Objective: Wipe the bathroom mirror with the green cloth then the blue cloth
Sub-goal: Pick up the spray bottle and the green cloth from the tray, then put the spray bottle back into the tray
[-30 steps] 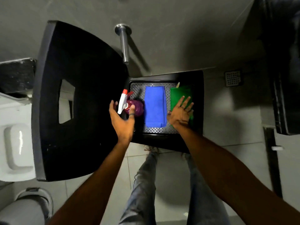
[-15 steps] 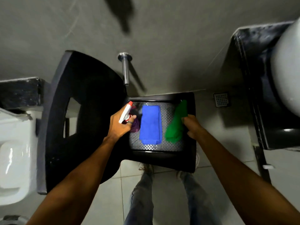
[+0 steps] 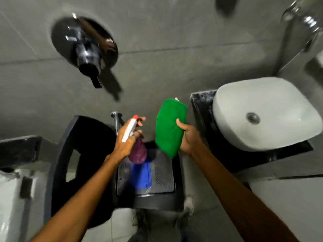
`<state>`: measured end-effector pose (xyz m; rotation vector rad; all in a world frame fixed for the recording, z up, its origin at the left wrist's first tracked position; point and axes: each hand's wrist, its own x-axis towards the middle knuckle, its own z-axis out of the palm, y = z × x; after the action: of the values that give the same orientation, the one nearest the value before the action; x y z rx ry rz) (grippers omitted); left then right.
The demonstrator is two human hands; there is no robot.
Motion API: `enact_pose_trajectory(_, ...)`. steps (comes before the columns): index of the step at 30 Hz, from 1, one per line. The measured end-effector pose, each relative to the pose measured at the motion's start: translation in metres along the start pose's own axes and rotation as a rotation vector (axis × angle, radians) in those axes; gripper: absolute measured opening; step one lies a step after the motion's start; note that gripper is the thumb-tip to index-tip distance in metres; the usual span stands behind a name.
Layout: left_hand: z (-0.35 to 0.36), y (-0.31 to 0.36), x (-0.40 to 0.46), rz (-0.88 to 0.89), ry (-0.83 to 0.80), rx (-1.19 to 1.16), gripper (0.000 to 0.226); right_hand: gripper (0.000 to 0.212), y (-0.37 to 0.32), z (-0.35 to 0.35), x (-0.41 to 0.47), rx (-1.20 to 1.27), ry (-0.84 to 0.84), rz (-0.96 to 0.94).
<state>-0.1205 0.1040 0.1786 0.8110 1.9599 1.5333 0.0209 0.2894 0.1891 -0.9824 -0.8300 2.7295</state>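
My right hand [image 3: 189,138] holds the green cloth [image 3: 169,126] up in the air, above the black tray's far right corner. My left hand [image 3: 126,142] grips a spray bottle [image 3: 135,147] with a white and red trigger head and purple liquid, lifted over the tray's far left. The blue cloth [image 3: 141,175] lies folded on the tray's patterned metal floor [image 3: 162,175], partly hidden behind the bottle. The mirror is not in view.
The black tray [image 3: 178,198] rests on a black chair [image 3: 83,154]. A white basin [image 3: 262,112] on a black counter [image 3: 201,109] stands to the right. A round chrome wall valve [image 3: 85,48] is up left, a toilet [image 3: 10,198] at far left, a chrome tap [image 3: 307,16] top right.
Both hands have risen from the tray: the right lifted the green cloth clear, the left lifted the spray bottle. The view has tilted up and right, bringing the basin in.
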Motion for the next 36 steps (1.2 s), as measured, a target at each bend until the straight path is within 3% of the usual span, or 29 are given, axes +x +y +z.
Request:
enact_pose_trajectory(3,0.011,0.079,0.016,0.076,-0.025,-0.069,0.050,0.042,-0.054,0.037,-0.019,0.041,-0.067,-0.128)
enact_pose_trajectory(6,0.016,0.147,0.021,0.182,-0.065,-0.049,0.084,0.045,-0.102,0.076,-0.050,0.063,-0.152,-0.258)
enact_pose_trajectory(9,0.018,0.194,0.026,0.218,-0.101,-0.081,0.041,0.055,-0.138,0.104,-0.072,0.024,-0.215,-0.357)
enact_pose_trajectory(15,0.014,0.265,0.033,0.280,-0.146,-0.145,0.065,0.065,-0.185,0.131,-0.100,-0.015,-0.259,-0.451)
enact_pose_trajectory(20,0.012,0.283,0.031,0.325,-0.159,-0.102,0.028,0.064,-0.202,0.132,-0.113,0.002,-0.221,-0.483)
enact_pose_trajectory(27,0.019,0.251,0.013,0.216,-0.157,0.009,0.063,0.050,-0.210,0.117,-0.119,0.019,-0.179,-0.507)
enact_pose_trajectory(33,0.027,0.232,0.009,0.178,-0.195,0.047,0.066,0.049,-0.206,0.103,-0.119,0.002,-0.150,-0.505)
enact_pose_trajectory(36,0.030,0.231,0.013,0.244,-0.178,0.074,0.062,0.051,-0.205,0.099,-0.117,-0.012,-0.142,-0.495)
